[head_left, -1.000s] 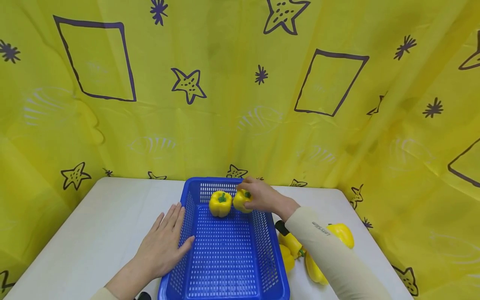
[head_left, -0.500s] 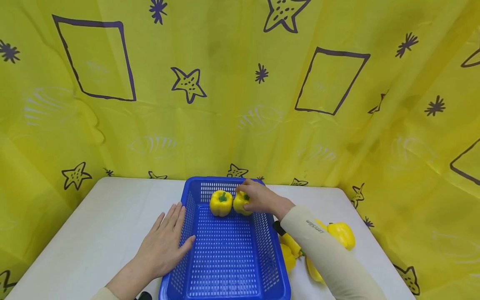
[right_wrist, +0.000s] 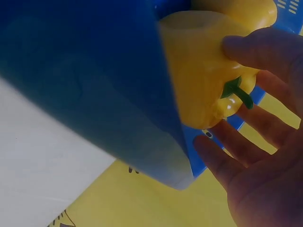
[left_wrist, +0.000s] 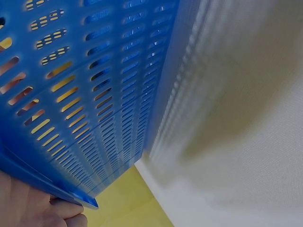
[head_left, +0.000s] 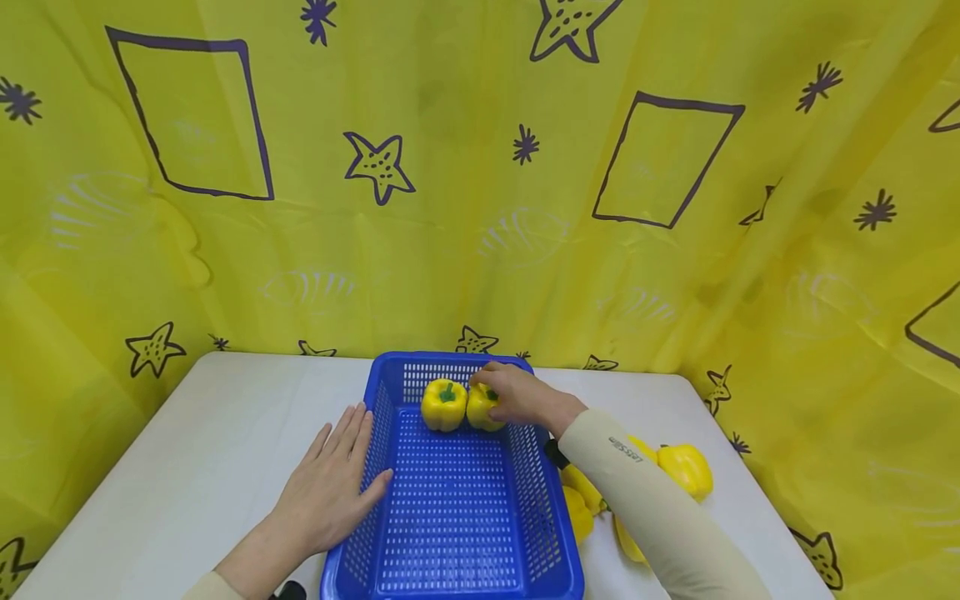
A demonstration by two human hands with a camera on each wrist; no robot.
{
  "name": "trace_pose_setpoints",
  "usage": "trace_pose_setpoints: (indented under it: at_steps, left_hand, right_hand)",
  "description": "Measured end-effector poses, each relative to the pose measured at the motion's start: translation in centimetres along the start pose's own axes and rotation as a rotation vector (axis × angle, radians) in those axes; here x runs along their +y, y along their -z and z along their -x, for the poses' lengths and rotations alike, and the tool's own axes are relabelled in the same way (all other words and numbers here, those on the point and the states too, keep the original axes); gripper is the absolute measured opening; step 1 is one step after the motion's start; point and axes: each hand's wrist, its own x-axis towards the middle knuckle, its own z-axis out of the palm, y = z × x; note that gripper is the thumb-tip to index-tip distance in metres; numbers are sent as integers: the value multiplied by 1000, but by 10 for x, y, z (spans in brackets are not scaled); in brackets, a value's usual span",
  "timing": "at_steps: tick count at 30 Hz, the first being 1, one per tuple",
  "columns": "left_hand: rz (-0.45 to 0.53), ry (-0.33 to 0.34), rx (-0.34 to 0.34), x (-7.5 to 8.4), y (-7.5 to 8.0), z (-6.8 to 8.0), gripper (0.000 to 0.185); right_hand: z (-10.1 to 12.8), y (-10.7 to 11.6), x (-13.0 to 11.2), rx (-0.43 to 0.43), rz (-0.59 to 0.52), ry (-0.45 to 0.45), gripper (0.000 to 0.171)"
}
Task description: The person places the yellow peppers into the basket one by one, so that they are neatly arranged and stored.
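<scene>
My right hand (head_left: 525, 395) grips a yellow bell pepper (head_left: 482, 408) in the far right corner of the blue basket (head_left: 450, 560). In the right wrist view the thumb lies on one side of that bell pepper (right_wrist: 199, 71), with the other fingers spread past its green stem. Close beside it, a second yellow bell pepper (head_left: 444, 405) sits upright, stem on top. My left hand (head_left: 324, 487) rests on the basket's left rim, fingers straight and thumb reaching over the edge. From the left wrist view, fingertips (left_wrist: 68, 209) show under the rim of the slotted basket wall (left_wrist: 99, 94).
Right of the basket, several more yellow peppers (head_left: 684, 471) lie on the white table (head_left: 225, 442), partly hidden by my right sleeve (head_left: 645, 492). A yellow curtain (head_left: 465, 183) with dark star drawings hangs behind the table and along its sides.
My right hand stays on the bell pepper in the corner, and its forearm has shifted slightly left and lower. The left hand keeps its place on the rim.
</scene>
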Motion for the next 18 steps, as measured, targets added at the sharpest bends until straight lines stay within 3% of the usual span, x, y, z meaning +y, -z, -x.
trace_pose_setpoints:
  at_steps: [18]
  left_hand:
    - [0, 3, -6, 0, 0, -1, 81]
  right_hand:
    - [4, 3, 1, -4, 19, -1, 55]
